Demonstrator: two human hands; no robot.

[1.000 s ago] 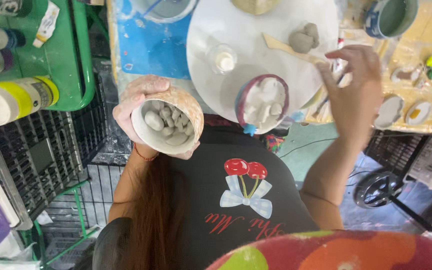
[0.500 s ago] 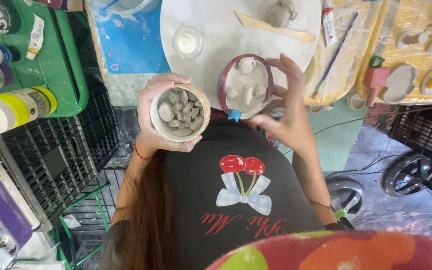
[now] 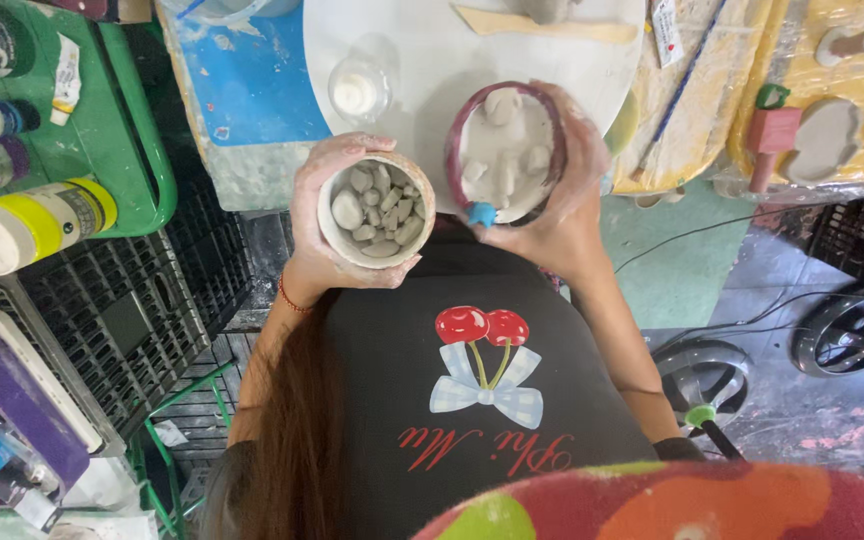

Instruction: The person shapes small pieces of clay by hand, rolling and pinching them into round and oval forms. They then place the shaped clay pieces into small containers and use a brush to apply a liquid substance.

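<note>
Here, the left hand is wrapped around a small round cup, fingers curled against its outer wall and the thumb lying along the near side; the grip is closed on the cup, which is held upright, mouth to the camera. The cup is filled with pale grey clay lumps, loosely heaped to just below the rim. The right hand cups a dark red bowl from the outside, fingers bent around its far and right wall, palm under it; the bowl is tilted slightly toward the cup. Inside the bowl lies wet whitish clay with a few rounded lumps, and a small blue piece sits at its near rim. Cup and bowl are held just beside each other, not touching, above the person's dark apron and at the near edge of a round white board. On the board stand a small clear jar and a flat wooden tool. Paint bottles lie on a green tray at the left.
</note>
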